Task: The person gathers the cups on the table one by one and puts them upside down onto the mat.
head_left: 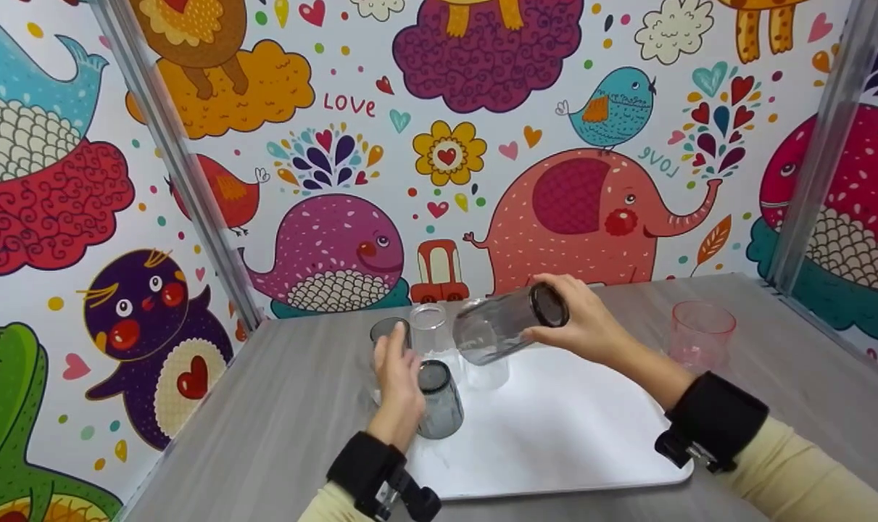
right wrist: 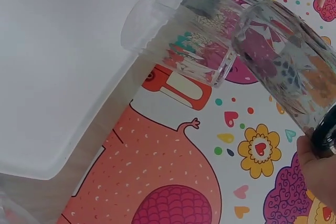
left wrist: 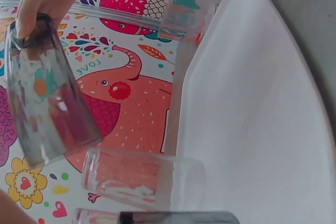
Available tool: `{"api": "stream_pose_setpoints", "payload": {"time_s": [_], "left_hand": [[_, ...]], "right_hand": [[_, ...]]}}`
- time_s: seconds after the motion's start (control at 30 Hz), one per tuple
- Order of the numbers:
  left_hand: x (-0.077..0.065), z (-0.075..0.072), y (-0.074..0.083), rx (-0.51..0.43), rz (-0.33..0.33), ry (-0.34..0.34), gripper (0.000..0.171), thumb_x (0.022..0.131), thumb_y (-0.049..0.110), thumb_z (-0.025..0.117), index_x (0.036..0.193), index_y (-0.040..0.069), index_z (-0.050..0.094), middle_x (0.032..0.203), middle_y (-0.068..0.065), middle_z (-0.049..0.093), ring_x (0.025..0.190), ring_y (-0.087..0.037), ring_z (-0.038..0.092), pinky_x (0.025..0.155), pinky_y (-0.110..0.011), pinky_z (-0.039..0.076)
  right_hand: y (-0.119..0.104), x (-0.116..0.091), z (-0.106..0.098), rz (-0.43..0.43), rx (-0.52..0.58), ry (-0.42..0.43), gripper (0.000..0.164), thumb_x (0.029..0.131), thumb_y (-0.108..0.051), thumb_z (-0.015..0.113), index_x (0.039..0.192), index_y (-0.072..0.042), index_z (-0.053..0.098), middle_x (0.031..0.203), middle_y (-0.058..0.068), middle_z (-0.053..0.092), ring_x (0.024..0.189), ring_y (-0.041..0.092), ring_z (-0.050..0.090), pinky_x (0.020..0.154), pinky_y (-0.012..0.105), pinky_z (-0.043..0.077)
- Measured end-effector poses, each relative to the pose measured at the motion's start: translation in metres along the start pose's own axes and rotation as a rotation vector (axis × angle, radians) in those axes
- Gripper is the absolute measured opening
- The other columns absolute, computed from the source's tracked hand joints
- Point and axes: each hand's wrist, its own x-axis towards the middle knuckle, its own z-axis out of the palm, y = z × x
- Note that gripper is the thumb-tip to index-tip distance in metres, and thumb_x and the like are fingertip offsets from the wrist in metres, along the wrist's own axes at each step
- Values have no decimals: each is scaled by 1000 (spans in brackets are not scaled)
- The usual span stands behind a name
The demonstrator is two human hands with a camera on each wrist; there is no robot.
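My right hand (head_left: 580,319) grips a grey drinking glass (head_left: 498,326) near its thick dark base. That glass hangs tilted above the back of a white tray (head_left: 569,428), mouth toward the lower left. At the tray's left side my left hand (head_left: 399,388) is raised with its fingers extended. Just beside it a second grey glass (head_left: 442,409) stands with its dark base up; whether the hand touches it cannot be told. Another grey glass (head_left: 386,330) is partly hidden behind the left fingers. Under the held glass stands a clear glass (head_left: 489,375), with a second clear glass (head_left: 429,326) behind.
A pink glass (head_left: 702,335) stands on the grey table (head_left: 286,406) to the right of the tray, behind the right forearm. Printed wall panels (head_left: 439,87) enclose the back and sides, with metal corner posts (head_left: 192,167).
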Motion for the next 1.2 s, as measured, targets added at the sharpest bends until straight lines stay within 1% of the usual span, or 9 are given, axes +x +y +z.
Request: {"api": "stream_pose_setpoints", "payload": {"time_s": [0.13,0.3,0.5,0.63,0.73,0.87,0.97,1.03,1.2], "left_hand": [[3,-15,5,29,81,15,66,92,17,47,144,-1,11,148,-25,14,134,-41,18,111,-44,20],[5,-32,6,63,113,34,64,91,10,44,144,-3,9,147,-26,15,134,-41,18,111,-45,18],[7,-46,7,64,98,71,63,91,6,43,143,-3,10,147,-25,16,133,-39,21,111,-44,20],[7,-53,6,69,92,86,62,90,4,42,143,-4,10,147,-26,16,134,-39,22,110,-44,21],[7,-59,3,80,90,94,63,91,5,41,143,-4,7,147,-26,13,134,-39,19,110,-46,20],[6,-66,1,85,90,111,67,91,9,40,144,-3,0,150,-25,3,136,-40,13,111,-47,18],[7,-72,-1,88,90,132,70,91,10,41,144,-2,-4,150,-24,-2,137,-39,10,111,-47,16],[8,-73,-2,94,91,143,71,90,11,42,144,-1,-4,151,-23,-2,137,-38,10,111,-47,17],[10,-76,-2,133,78,124,73,90,12,43,145,0,-5,151,-22,-3,137,-39,12,111,-48,17]], "right_hand": [[5,0,10,58,40,19,63,71,-16,75,126,-1,49,112,15,54,100,26,48,77,40,47],[9,0,31,127,45,-1,64,71,-18,74,126,2,49,116,18,52,106,30,45,84,46,46],[12,-3,56,121,37,-25,66,69,-20,74,124,5,49,116,17,53,106,29,46,85,45,45],[16,-1,71,143,57,-42,66,69,-19,74,125,5,49,117,16,53,106,28,45,87,44,44],[19,0,82,178,75,-55,67,69,-20,75,126,4,49,117,16,53,107,27,45,88,44,44],[22,-1,94,190,84,-60,68,67,-19,77,125,4,50,117,16,54,106,28,45,87,44,44],[24,-3,102,178,89,-68,67,67,-19,77,124,4,51,117,16,54,106,28,46,86,44,44],[25,-4,105,168,95,-72,67,67,-19,77,124,5,50,118,17,54,108,30,45,88,45,43],[25,1,109,152,107,-66,69,67,-20,77,124,7,50,120,19,53,109,32,46,89,47,42]]}}
